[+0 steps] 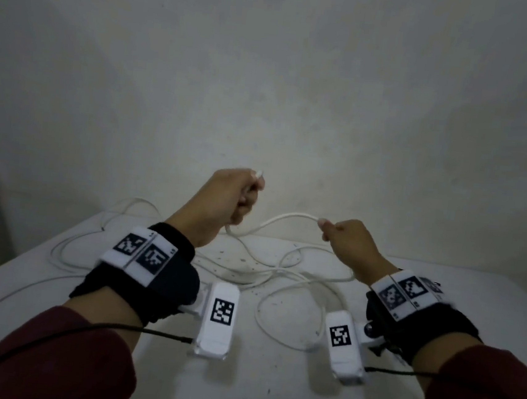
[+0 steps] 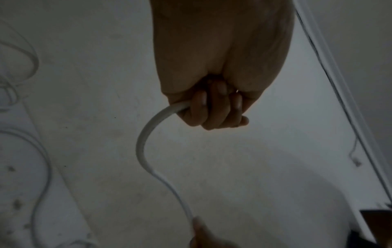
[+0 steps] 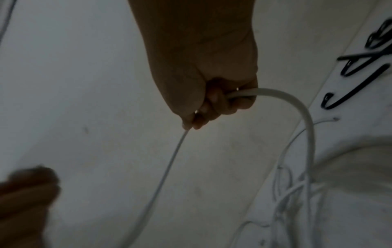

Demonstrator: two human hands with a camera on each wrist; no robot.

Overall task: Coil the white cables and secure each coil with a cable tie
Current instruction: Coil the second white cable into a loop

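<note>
Both my hands are raised above the white table [image 1: 55, 279], each gripping the same white cable [image 1: 289, 217]. My left hand [image 1: 240, 197] is fisted around it, with the cable's end sticking out above the thumb; the left wrist view shows the cable [image 2: 146, 139] curving out of my curled fingers [image 2: 214, 109]. My right hand [image 1: 342, 236] grips the cable further along, and in its wrist view the cable [image 3: 297, 107] arcs from the fist [image 3: 214, 100] down to the tangle. A short span hangs between the hands. Black cable ties [image 3: 356, 90] lie on the table at the right.
More white cable [image 1: 293, 279] lies in loose tangled loops across the middle of the table, and another loop [image 1: 68, 245] trails to the left edge. A plain wall [image 1: 266, 87] stands right behind the table.
</note>
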